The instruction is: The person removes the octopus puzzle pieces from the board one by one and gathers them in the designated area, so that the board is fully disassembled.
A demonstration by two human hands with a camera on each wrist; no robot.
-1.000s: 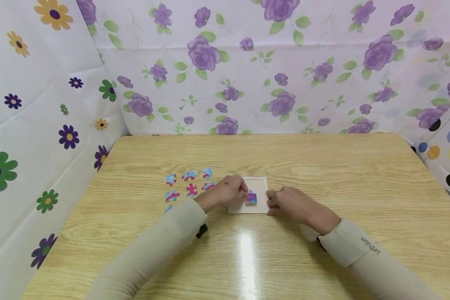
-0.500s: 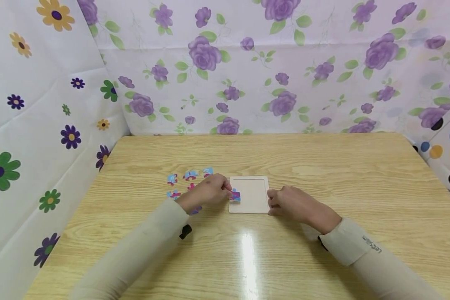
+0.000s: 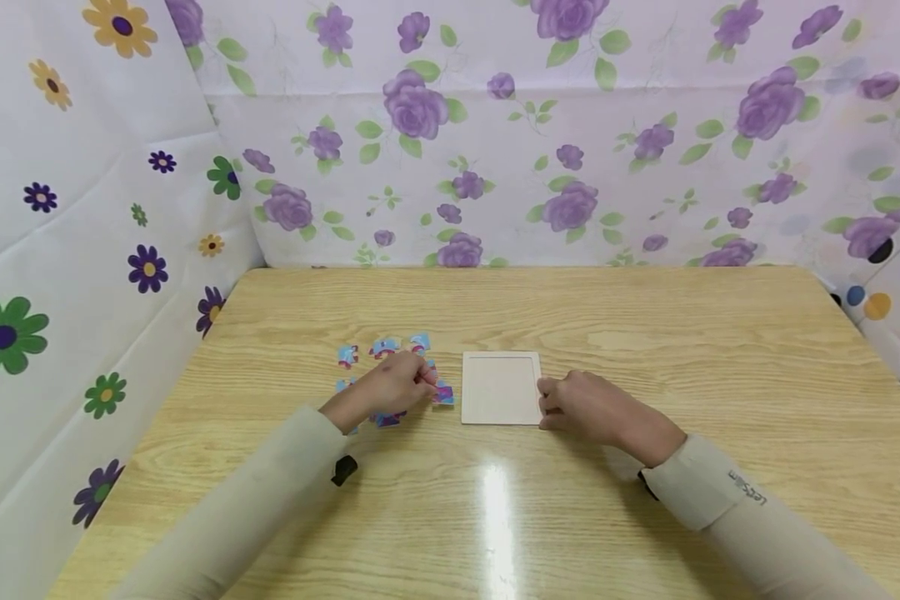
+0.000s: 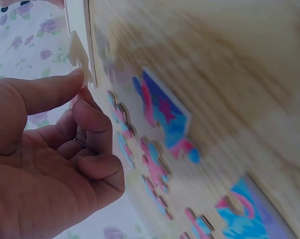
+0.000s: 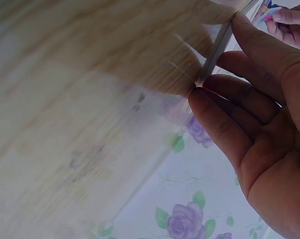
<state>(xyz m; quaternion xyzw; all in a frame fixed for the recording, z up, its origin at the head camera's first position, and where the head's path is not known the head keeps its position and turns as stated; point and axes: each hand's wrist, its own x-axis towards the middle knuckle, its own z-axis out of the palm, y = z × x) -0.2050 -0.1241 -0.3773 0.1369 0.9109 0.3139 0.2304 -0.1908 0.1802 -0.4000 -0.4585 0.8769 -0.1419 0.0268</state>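
Observation:
A jigsaw piece [image 3: 443, 394] in purple, pink and blue is pinched between the thumb and fingers of my left hand [image 3: 393, 385]. Its pale underside faces the left wrist view, where the puzzle piece [image 4: 80, 52] stands tilted at the thumb tip. To its right lies a square, pale puzzle tray [image 3: 501, 390] with a raised rim and no pieces in it. My right hand [image 3: 581, 408] grips the tray's right edge, with thumb and fingertips at the rim. Loose pieces [image 4: 164, 107] lie under and beside the left hand, which partly hides them in the head view.
More blue and pink puzzle pieces [image 3: 385, 347] lie in loose rows left of the tray. All rest on a wood-grain table [image 3: 645, 325]. A floral cloth [image 3: 540, 158] hangs along the table's back edge, and another flowered cloth [image 3: 120, 333] hangs at the left.
My left hand has moved left, carrying the jigsaw piece from over the tray to beside the loose pieces. My right hand has stayed at the tray's edge.

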